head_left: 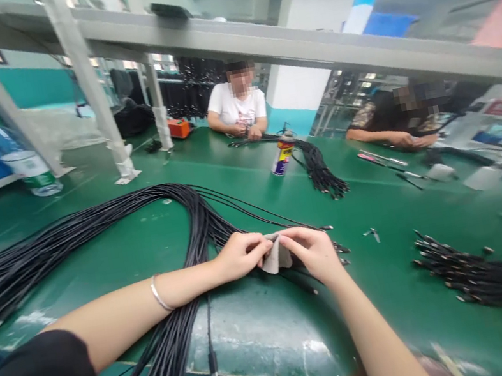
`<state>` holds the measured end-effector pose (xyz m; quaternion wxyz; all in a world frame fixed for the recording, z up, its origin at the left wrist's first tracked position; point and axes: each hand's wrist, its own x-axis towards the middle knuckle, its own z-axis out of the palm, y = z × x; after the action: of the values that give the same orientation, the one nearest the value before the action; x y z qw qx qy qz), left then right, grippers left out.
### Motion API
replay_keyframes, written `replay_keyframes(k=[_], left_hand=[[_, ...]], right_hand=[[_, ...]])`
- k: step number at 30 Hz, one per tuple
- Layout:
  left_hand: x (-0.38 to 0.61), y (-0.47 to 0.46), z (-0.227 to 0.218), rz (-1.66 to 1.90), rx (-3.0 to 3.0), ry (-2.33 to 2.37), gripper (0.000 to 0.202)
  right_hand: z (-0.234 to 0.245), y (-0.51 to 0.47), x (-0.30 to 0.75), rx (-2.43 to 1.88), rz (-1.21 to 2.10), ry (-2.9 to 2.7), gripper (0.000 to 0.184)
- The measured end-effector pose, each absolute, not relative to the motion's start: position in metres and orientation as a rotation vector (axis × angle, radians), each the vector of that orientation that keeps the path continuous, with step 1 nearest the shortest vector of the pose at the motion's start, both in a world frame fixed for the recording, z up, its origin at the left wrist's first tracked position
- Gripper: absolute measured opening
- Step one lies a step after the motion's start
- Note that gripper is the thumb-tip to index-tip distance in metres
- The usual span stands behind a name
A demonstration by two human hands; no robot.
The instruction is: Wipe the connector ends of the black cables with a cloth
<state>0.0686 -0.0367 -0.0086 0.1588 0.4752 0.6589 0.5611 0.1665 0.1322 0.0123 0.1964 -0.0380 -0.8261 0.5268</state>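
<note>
Between my two hands is a small greyish-white cloth [274, 261], folded and pinched from both sides. My left hand [243, 254] grips its left edge with thumb and fingers, and the wrist wears a silver bangle [159, 295]. The right edge is pinched by my right hand [311, 252]. Just behind and beneath the hands lie several black cables [193, 217], bent in a large bundle that runs off to the left and down over the table's front edge. Some connector ends show right of my right hand; whether the cloth wraps a cable is hidden.
On the green table [381, 210], another cable bundle [470, 272] lies at the right. A spray can [282, 155] stands farther back by more cables [320, 169]. A big bottle [31, 168] stands at left. Two people sit opposite, below a grey shelf beam [252, 29].
</note>
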Motion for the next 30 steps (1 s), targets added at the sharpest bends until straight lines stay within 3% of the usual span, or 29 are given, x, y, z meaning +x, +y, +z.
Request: replay_keyframes(k=[13, 22, 30], left_hand=[[0.065, -0.039, -0.014, 1.518, 1.482, 1.952, 0.027], [0.065, -0.039, -0.013, 1.47, 1.505, 1.944, 0.018], [0.065, -0.04, -0.012, 1.459, 1.436, 1.898, 0.024]], right_hand=[[0.007, 0.134, 0.163, -0.368, 1.395, -2.323, 0.039], [-0.007, 0.149, 0.159, -0.416, 1.337, -2.385, 0.034], [0.007, 0.143, 0.159, -0.44, 1.338, -2.433, 0.036]])
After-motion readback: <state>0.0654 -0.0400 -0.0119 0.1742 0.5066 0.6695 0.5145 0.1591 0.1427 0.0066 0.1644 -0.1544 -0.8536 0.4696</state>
